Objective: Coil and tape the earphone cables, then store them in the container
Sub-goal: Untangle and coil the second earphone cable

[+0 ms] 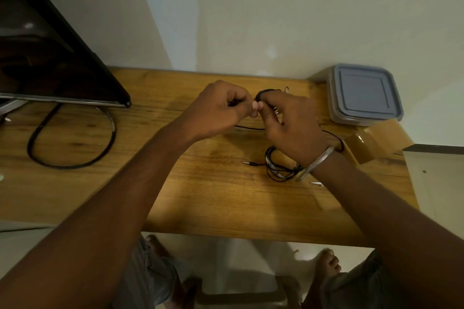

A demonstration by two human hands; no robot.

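Note:
My left hand (221, 108) and my right hand (288, 120) meet above the middle of the wooden table (175, 183), both pinching a black earphone cable (266, 93) that loops over my right fingers. A strand of it trails down to the table (248, 128). A second earphone cable (278, 165) lies loosely coiled on the table under my right wrist, its jack plug (248, 163) pointing left. The grey-lidded container (364, 95) stands closed at the back right. A roll of brown tape (369, 143) lies just in front of it.
A dark monitor (50, 57) stands at the back left with its thick black cord (70, 145) looped on the table. The wall rises directly behind the table. A metal bangle (316, 163) sits on my right wrist. My feet show on the floor below the table's front edge.

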